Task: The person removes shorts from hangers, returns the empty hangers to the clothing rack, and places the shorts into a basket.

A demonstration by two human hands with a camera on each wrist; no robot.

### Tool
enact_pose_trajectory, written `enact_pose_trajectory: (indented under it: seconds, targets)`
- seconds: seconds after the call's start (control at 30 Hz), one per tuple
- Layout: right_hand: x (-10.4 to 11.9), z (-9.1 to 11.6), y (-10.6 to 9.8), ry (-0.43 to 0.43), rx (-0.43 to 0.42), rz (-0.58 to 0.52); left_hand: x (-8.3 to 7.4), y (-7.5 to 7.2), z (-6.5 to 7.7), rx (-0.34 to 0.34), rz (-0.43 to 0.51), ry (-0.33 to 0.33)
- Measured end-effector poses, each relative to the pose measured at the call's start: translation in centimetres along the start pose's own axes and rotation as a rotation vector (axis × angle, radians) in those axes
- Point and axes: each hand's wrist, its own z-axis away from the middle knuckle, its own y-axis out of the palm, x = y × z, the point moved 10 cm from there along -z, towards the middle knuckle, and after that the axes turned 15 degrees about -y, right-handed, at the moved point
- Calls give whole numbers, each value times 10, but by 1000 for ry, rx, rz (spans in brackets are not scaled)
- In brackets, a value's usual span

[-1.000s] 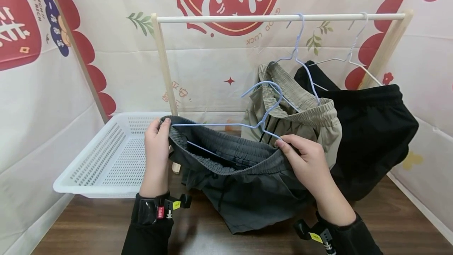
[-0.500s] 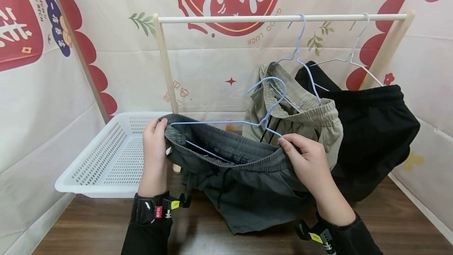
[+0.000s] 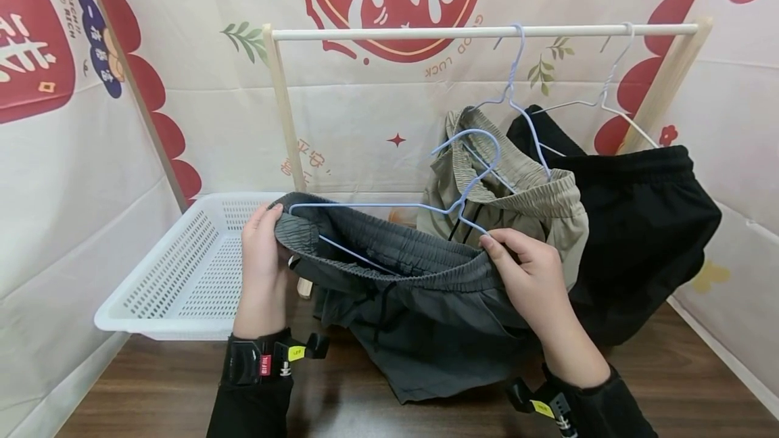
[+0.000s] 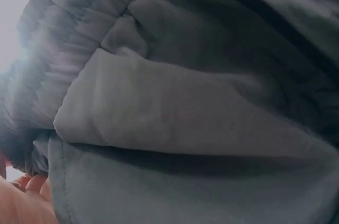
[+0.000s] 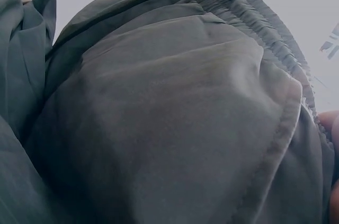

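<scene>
Dark grey shorts (image 3: 420,336) with an elastic waistband hang between both hands in the head view, their waist opening facing up. A light blue wire hanger (image 3: 389,205) sits inside that opening, its hook rising above the fabric. My left hand (image 3: 263,262) grips the waistband's left end, thumb on top. At the other end my right hand (image 3: 528,276) pinches the waistband together with the hanger's right arm. Grey cloth (image 4: 159,107) fills the left wrist view, with a bit of hand at the lower left. In the right wrist view, the shorts (image 5: 180,113) show a dark drawstring.
A rack with a white rail (image 3: 389,33) stands behind. On it hang beige shorts (image 3: 548,205) on a blue hanger and black shorts (image 3: 645,215) on a white hanger, at the right. A white perforated basket (image 3: 207,282) lies left on the wooden table (image 3: 152,384).
My left hand has moved slightly left and pulled the waistband's left end outward. The hanger's hook has shifted right and a little up. My right hand has barely moved.
</scene>
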Motion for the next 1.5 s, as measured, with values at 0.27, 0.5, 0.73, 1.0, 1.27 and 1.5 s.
enact_pose_trajectory:
  seconds: [0.27, 0.5, 0.73, 1.0, 1.27, 1.5]
  targets:
    - [0, 1, 0, 6, -13, -12, -5, -1, 3, -16, -46, 37]
    - [-3, 2, 0, 22, -31, -24, -9, 3, 7, -23, -84, 73]
    - [-6, 4, 2, 30, -40, -30, -10, 5, 10, -23, -129, 79]
    - [-5, 0, 2, -3, -60, -42, -18, 19, 5, 20, -208, 103]
    - [-2, -3, 2, -18, -70, -64, -17, 23, 5, 4, -293, 60]
    - [-4, -4, -2, 12, -98, -68, -11, 31, 4, 39, -354, 19]
